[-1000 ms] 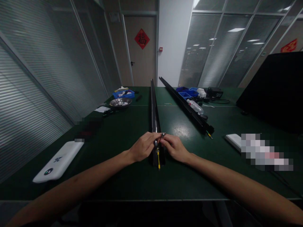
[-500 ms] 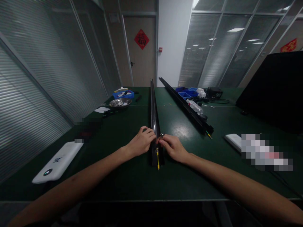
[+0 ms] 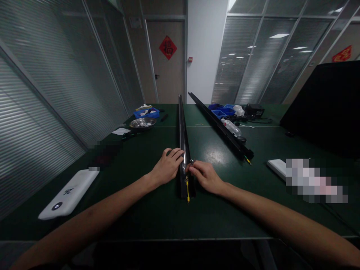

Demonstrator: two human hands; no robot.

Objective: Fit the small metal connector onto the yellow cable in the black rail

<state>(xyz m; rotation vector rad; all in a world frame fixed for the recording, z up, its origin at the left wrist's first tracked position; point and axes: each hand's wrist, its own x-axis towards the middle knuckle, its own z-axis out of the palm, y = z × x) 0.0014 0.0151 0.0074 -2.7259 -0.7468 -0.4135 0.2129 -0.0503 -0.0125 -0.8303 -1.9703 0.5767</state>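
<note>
A long black metal rail runs away from me along the table. A short yellow wire with a ring terminal sticks out at its near end. My left hand lies over the rail's left side, fingers stretched and a little apart, fingertips on its upper surface. At the right side of the rail, my right hand is closed in a pinch on a small shiny metal piece. The fingers hide most of that piece, and its exact kind is unclear.
A second black rail with a green-yellow wire lies to the right. Nearby are a plastic bottle and blue bins. A metal bowl and blue basket sit far left, a white case near left, a monitor right.
My left hand's fingers have shifted slightly left and up along the rail, away from the right hand's fingertips, and spread a little. The right hand keeps its pinch in nearly the same place.
</note>
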